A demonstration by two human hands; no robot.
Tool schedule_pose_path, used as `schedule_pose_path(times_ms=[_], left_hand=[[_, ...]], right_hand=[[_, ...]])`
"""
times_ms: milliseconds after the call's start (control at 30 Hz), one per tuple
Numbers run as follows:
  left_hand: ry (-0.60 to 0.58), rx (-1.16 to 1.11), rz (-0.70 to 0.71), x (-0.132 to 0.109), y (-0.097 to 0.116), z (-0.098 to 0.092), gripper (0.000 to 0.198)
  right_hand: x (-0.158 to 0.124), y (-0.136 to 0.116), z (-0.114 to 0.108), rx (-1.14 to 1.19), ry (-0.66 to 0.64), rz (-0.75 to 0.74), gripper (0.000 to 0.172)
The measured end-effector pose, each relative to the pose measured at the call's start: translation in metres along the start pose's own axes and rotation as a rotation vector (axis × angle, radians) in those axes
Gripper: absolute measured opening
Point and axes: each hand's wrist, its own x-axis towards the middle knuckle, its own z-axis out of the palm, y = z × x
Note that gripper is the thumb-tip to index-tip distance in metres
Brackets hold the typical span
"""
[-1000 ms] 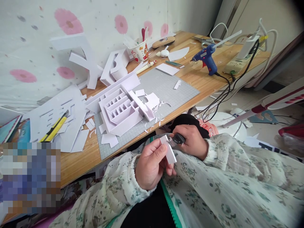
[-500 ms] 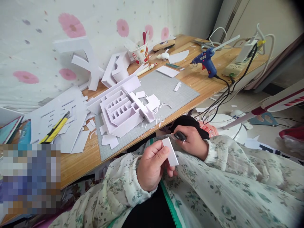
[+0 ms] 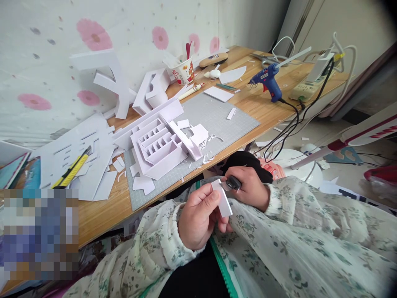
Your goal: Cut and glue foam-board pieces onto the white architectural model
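To your left, a yellow utility knife (image 3: 70, 169) lies on cut white sheets (image 3: 101, 153); next, a compartmented white model (image 3: 164, 163) sits on the grey cutting mat (image 3: 217, 114). Your left hand (image 3: 198, 213) pinches a small white strip (image 3: 223, 203) above your lap; your right hand (image 3: 249, 186) grips a black-handled tool (image 3: 233, 182) (its tip is unclear) beside it. Rightmost, a blue glue gun (image 3: 269, 82) stands on the wooden table (image 3: 245, 93).
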Motion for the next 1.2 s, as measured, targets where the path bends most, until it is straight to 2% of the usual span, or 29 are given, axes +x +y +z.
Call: schedule_pose_path(times_ms=[300, 467, 600, 733, 833, 1000, 1200], left_hand=[[0.014, 0.025, -0.003, 0.002, -0.002, -0.002, 0.037], [-0.039, 0.092, -0.025, 0.0, -0.005, -0.002, 0.038], [0.018, 0.15, 0.038, 0.0, -0.006, -0.005, 0.037], [0.087, 0.272, 0.167, 0.003, -0.006, -0.012, 0.032], [0.115, 0.331, 0.249, 0.005, -0.008, -0.017, 0.029], [0.144, 0.374, 0.351, 0.009, -0.009, -0.024, 0.026], [0.22, 0.495, 0.444, 0.014, -0.008, -0.033, 0.024]], right_hand=[[0.001, 0.001, 0.001, -0.011, -0.014, 0.071, 0.016], [-0.001, 0.01, 0.007, -0.041, -0.021, 0.171, 0.012], [-0.001, 0.011, 0.008, 0.007, -0.021, 0.189, 0.015], [0.002, 0.003, 0.003, 0.146, 0.038, 0.172, 0.02], [0.004, -0.005, -0.001, 0.277, 0.028, 0.224, 0.023], [0.006, -0.015, -0.007, 0.601, -0.056, 0.366, 0.028], [0.01, -0.028, -0.007, 0.838, -0.215, 0.374, 0.03]])
